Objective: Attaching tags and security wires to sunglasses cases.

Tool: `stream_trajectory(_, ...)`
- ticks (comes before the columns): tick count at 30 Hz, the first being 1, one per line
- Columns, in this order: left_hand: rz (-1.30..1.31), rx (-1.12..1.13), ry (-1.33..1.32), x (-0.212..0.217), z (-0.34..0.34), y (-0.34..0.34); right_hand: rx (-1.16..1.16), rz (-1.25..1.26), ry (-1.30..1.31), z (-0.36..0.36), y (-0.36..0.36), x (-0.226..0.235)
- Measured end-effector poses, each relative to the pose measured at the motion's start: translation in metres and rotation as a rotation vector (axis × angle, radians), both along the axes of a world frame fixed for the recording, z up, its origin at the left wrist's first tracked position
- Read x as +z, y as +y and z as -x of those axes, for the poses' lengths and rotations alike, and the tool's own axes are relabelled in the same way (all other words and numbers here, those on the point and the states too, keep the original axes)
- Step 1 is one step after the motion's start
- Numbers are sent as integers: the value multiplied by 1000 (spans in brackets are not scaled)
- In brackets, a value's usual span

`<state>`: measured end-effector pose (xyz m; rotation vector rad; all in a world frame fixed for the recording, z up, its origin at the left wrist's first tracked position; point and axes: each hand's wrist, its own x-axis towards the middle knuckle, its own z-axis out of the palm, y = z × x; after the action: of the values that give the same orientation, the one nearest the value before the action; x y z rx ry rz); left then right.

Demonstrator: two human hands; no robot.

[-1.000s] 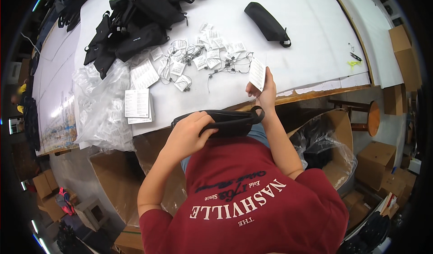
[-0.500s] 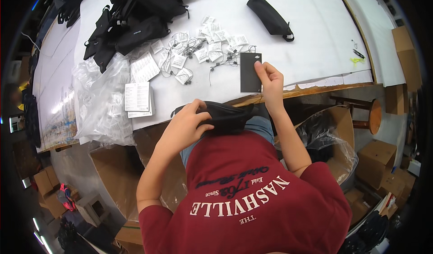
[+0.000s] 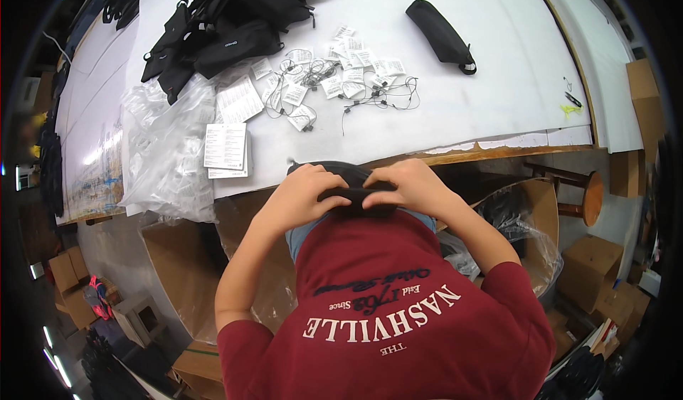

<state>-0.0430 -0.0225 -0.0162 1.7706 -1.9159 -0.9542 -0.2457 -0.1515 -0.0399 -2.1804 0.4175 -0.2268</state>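
Observation:
Against my lap, at the table's front edge, lies a black zip pouch (image 3: 356, 202). My left hand (image 3: 304, 192) pinches its left part between thumb and fingers. My right hand (image 3: 405, 185) grips the same pouch by its upper edge on the right. The black tag card is not visible now; whether it is inside the pouch or under my fingers I cannot tell. Beyond the hands, white printed labels (image 3: 293, 94) and thin black cords (image 3: 384, 96) are scattered on the table. Another black pouch (image 3: 441, 36) lies by itself at the far right.
A heap of black pouches (image 3: 242, 9) fills the far left of the white table (image 3: 491, 108). Nearer are a clear plastic bag (image 3: 167, 144) and a stack of printed cards (image 3: 228, 147). Small black snips (image 3: 573, 99) lie far right. Cardboard boxes (image 3: 541, 215) and a wooden stool (image 3: 590, 194) stand below.
My right hand has come down and left from above the table to the pouch, and the black card it held has gone from sight. My left hand has shifted slightly right.

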Motion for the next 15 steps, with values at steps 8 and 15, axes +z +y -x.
stream_trajectory(8, 554, 682, -427, -73, -74, -73, 180, 52, 183, 6, -1, 8)
stream_trajectory(15, 539, 672, -352, -68, -85, -76, 83, 343, 3, 20, -15, 26)
